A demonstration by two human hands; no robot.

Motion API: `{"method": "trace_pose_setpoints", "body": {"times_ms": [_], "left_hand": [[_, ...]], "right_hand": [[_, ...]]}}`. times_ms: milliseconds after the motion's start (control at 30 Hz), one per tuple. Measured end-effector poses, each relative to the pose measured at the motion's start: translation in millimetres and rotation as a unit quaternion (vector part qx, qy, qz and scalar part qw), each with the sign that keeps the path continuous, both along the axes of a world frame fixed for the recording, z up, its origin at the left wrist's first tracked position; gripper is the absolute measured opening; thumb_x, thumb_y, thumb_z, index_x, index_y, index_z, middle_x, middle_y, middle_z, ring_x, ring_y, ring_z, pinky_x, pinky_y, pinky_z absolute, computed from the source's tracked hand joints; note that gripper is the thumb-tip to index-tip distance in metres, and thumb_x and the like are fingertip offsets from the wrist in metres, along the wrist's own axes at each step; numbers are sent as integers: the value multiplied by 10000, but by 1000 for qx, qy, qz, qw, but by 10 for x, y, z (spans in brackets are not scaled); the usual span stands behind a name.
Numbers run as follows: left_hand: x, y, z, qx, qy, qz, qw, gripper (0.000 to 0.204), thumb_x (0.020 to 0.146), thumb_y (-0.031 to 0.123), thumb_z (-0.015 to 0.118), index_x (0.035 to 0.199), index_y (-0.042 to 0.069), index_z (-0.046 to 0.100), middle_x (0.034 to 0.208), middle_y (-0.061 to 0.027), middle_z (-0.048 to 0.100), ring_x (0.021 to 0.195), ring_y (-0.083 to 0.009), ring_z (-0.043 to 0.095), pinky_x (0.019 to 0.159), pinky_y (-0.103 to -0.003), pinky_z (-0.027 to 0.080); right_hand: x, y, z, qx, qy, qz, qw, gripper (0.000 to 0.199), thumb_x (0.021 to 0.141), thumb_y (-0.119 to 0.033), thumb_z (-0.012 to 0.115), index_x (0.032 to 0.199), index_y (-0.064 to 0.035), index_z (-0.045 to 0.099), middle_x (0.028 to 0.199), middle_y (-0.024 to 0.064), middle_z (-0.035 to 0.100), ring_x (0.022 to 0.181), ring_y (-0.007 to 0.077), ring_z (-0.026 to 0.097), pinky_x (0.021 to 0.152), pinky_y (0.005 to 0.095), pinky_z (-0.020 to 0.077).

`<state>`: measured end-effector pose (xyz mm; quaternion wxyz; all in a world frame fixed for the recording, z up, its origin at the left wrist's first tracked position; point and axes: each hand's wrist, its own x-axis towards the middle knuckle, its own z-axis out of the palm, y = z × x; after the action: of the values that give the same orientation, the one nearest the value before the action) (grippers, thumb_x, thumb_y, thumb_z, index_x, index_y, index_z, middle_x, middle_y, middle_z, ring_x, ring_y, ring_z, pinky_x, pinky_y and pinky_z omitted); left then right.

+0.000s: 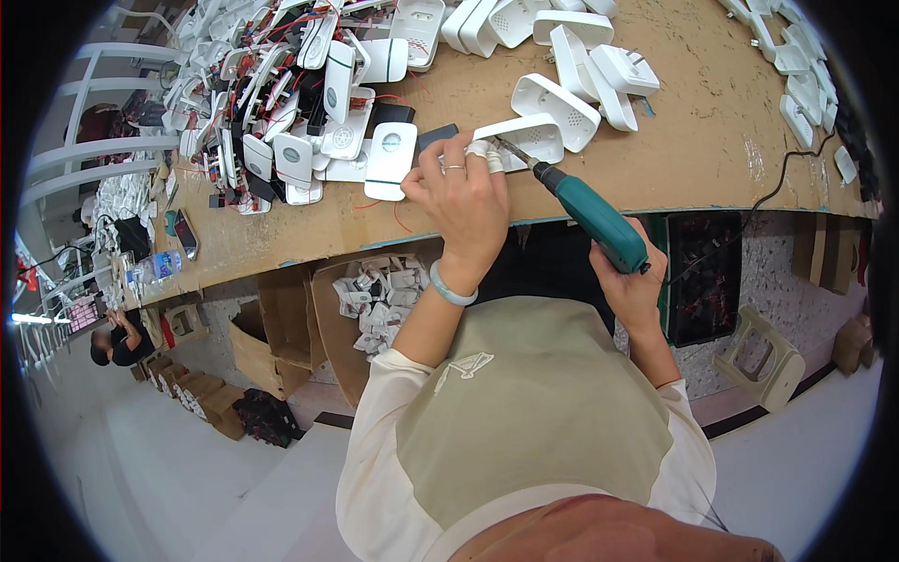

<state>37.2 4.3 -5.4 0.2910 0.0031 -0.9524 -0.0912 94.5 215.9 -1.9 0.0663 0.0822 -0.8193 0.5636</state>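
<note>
My right hand [632, 278] is wrapped round a green electric screwdriver [599, 220] whose bit reaches left into a white plastic housing [532, 138] at the table's front. My left hand [466, 192] is bent over that housing's left end, fingertips wrapped in white tape, pressing on it or on a part that the fingers hide. A dark flat piece [437, 137] lies just beyond the left fingers. Beside that hand, to the left, rests a white cover [390, 159] with a round emblem.
Piled white housings with red wires [281, 103] crowd the table's left. More open white shells [554, 108] lie ahead, others at far right [801, 84]. A black cord [782, 183] trails right. Below stand a carton of white parts [379, 295], a dark crate [704, 272] and a stool [763, 361].
</note>
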Motion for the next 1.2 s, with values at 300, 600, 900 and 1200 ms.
{"method": "trace_pose_setpoints", "body": {"times_ms": [300,600,900,1200], "left_hand": [[-1,5,-3,1,-6,1,1000,183,743,101,716,912,28,721,1146,-27,678,1100,-267,557,902,-445,318],[3,7,0,-1,-7,-2,1000,192,742,99,714,922,31,721,1139,-28,675,1104,-266,556,894,-448,311],[-3,11,16,-2,-14,-3,1000,187,756,100,709,925,21,715,1130,-49,677,1096,-258,565,903,-442,319],[-24,-6,14,34,-2,-22,999,177,801,105,703,948,8,683,1054,-109,691,952,-290,618,849,-427,391]], "right_hand": [[-24,17,37,14,-6,13,1000,287,783,41,712,1061,25,644,904,137,662,757,249,650,724,295,512],[15,30,31,7,-11,0,1000,276,789,41,719,1056,29,651,893,139,671,741,206,659,709,278,514],[268,168,57,-61,-7,-100,993,201,779,53,750,973,34,701,907,85,705,762,131,658,707,257,516],[338,180,60,-73,-12,-132,989,163,791,27,768,945,22,716,855,66,704,721,111,655,668,242,508]]}}
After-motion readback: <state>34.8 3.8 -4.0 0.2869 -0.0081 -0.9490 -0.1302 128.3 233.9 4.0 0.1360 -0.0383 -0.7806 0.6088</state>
